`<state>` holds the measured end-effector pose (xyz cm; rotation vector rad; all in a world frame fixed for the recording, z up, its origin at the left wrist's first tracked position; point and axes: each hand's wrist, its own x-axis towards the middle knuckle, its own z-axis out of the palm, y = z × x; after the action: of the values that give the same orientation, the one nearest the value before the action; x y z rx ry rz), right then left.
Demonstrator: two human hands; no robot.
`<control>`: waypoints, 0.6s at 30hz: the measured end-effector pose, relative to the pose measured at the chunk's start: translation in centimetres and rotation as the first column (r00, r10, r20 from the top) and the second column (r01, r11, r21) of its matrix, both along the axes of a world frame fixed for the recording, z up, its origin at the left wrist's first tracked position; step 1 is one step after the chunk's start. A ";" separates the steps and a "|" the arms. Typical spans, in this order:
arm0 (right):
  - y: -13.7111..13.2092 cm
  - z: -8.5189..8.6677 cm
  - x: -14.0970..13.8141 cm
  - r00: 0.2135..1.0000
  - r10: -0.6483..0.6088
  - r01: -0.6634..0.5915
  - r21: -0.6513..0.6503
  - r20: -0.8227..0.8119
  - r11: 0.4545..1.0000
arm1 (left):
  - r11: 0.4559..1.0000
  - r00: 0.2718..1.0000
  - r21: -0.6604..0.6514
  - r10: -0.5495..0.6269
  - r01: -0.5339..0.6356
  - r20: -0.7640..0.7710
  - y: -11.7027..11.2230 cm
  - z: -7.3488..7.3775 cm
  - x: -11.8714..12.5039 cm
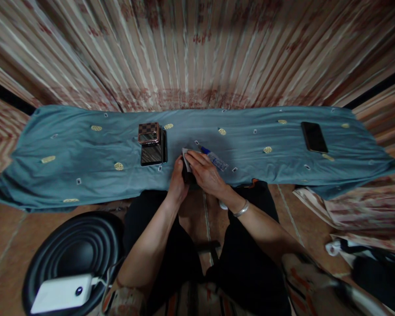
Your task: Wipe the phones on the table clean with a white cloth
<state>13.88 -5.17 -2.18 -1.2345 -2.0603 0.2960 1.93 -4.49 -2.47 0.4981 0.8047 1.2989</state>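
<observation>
My left hand [177, 181] grips a dark, flat phone-like object [188, 176] near the front edge of the covered table. Pressed over its face is a small light-grey cloth [185, 159], which my right hand [202, 172] holds under its fingers. Most of the dark object is hidden by the two hands, so its exact kind is unclear. Just beyond my right hand lies a clear bottle with a blue top [214, 159]. Left of my hands stands a stack of dark phones [152, 154], with a brown checkered folding phone [149, 132] on top.
A blue-green cloth [62, 153] with yellow patterns covers the long table. Another dark phone [314, 137] lies at the right. Patterned curtains [197, 52] hang behind. A black round stool [75, 245] at lower left carries a white power bank [62, 293] with a cable.
</observation>
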 end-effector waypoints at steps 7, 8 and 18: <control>0.6 -0.8 0.2 0.999 -0.044 0.044 -0.007 -0.021 0.999 | 0.999 1.000 -0.045 0.020 -0.020 0.014 0.4 0.7 -0.4; 0.6 -0.9 0.2 0.999 -0.042 0.041 -0.009 -0.024 0.999 | 0.999 1.000 -0.046 0.025 -0.024 0.012 0.5 0.8 -0.5; -0.3 -0.7 -0.6 0.999 0.047 -0.047 0.004 -0.001 0.999 | 0.994 0.995 -0.061 0.093 -0.091 0.024 1.4 0.7 -1.0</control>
<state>13.28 -5.52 -2.84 -1.1851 -2.0904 0.3135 0.88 -3.13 -1.73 0.3994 0.8499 1.3597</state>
